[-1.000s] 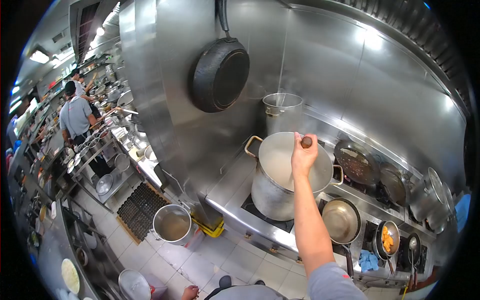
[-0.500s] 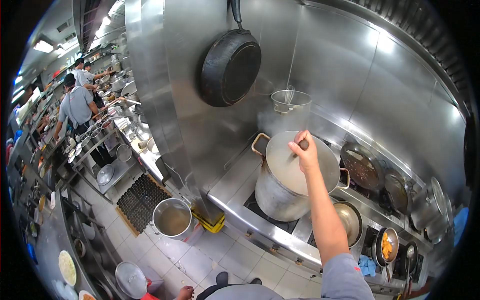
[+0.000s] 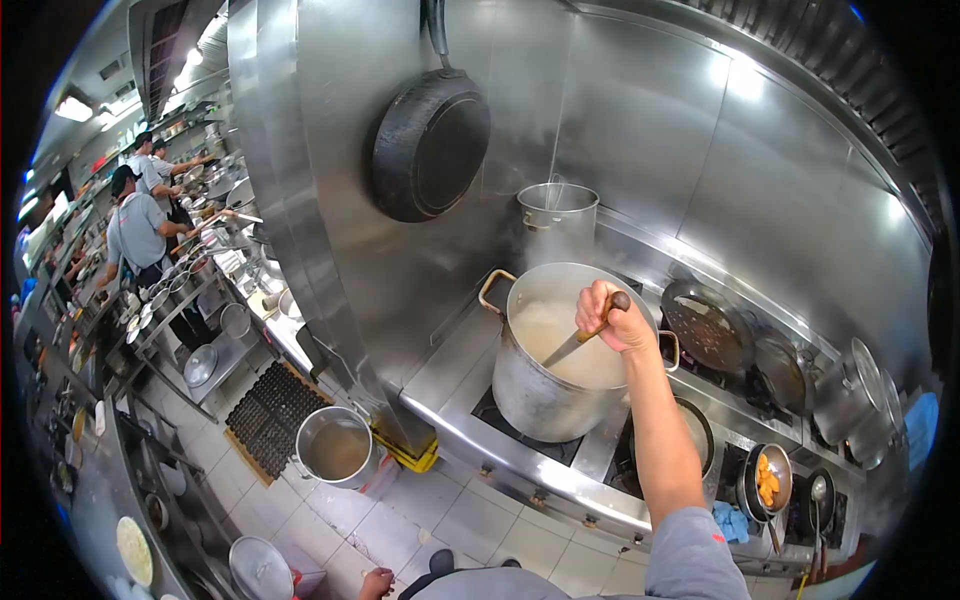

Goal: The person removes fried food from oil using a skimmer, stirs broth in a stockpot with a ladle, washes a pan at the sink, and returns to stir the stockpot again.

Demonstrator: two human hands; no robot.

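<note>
Your right hand (image 3: 632, 328) clasps the tool (image 3: 570, 347) by its upper end, likely for clearance above the pot (image 3: 540, 395). Your left hand (image 3: 377, 583) hangs low, its grip indeterminable.

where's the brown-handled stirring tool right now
In the head view, the brown-handled stirring tool is just right of centre, held in the bare right hand and slanting down into the large, round, silver metal pot.

- A ceiling lamp (image 3: 73, 108) is glowing at ten o'clock.
- Glare is whitening the steel wall (image 3: 640, 120) around two o'clock.
- Fisheye distortion is bowing the edges.
</note>
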